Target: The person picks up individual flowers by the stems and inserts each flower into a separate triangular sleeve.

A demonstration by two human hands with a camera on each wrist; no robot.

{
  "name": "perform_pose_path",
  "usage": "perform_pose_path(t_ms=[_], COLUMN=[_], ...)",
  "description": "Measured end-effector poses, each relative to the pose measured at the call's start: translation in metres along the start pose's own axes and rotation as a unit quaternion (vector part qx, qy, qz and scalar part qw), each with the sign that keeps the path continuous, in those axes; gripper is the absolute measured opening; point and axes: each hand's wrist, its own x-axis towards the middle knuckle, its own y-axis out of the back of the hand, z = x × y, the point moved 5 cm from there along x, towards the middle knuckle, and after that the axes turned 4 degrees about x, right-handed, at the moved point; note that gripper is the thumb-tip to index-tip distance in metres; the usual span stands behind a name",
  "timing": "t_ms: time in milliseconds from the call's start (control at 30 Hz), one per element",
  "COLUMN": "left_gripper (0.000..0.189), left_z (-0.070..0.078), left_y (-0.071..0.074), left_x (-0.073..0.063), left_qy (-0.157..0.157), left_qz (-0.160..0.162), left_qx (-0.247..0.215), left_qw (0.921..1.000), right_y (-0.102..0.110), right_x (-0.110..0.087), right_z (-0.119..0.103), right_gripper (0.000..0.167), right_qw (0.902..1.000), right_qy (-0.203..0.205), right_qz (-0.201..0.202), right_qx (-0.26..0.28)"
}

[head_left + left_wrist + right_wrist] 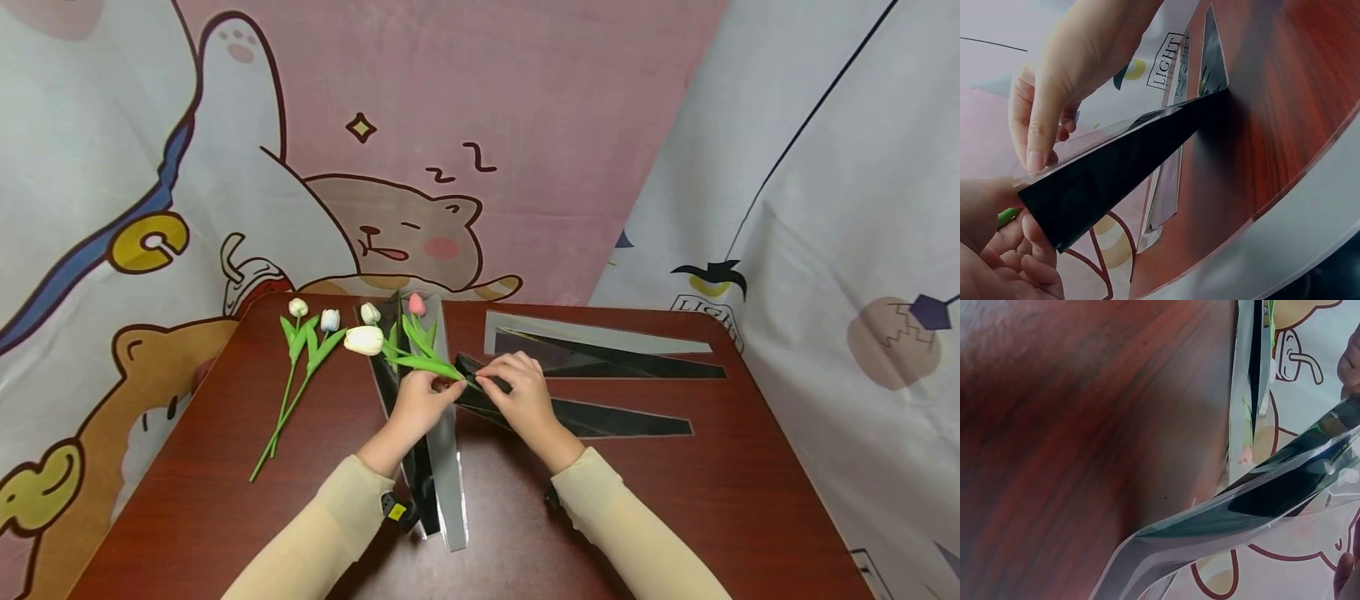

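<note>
A white artificial tulip points left over the table, its green leaf running between my hands. My left hand pinches it near the leaf base; in the left wrist view a bit of green leaf shows among that hand's fingers. My right hand pinches the clear edge of a black flower sleeve at its wide end. Its tapered end reaches down to the right onto the table. The tulip's lower stem is hidden by the hands and sleeve. Under my left hand lies another black-and-clear sleeve.
A pink tulip and a smaller white tulip lie at the far end of that sleeve. Two pale tulips with long stems lie at left. More flat sleeves are at the back right. A printed cloth hangs behind the table.
</note>
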Motion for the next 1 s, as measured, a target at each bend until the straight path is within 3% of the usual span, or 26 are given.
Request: perform_pose_path(t_ms=[333, 533, 633, 833, 1000], left_gripper=[0.012, 0.014, 0.011, 0.012, 0.015], left_z=[0.003, 0.004, 0.005, 0.009, 0.011], left_y=[-0.003, -0.003, -0.002, 0.013, 0.027], left_x=[0.002, 0.001, 0.001, 0.002, 0.005], left_qy=[-0.022, -0.022, -0.029, -0.022, -0.024], left_qz=[-0.03, -0.048, -0.055, -0.03, 0.0], left_qx=[0.016, 0.052, 0.095, 0.215, 0.19], left_qw=[0.9992, 0.9972, 0.9935, 0.9759, 0.9815], right_y=[-0.004, -0.003, -0.003, -0.002, -0.003], right_x=[-0.002, -0.002, -0.002, -0.003, -0.004], right_z=[-0.002, -0.001, 0.0, 0.002, 0.004], right_gripper=[0.006, 0.006, 0.006, 0.005, 0.005], right_qw=[0.9996, 0.9997, 0.9997, 0.9998, 0.9998], right_qy=[-0.013, -0.014, -0.013, -0.013, -0.014], right_qz=[-0.025, -0.022, -0.019, -0.012, -0.012], right_qx=[-0.002, -0.002, 0.0, 0.006, 0.008])
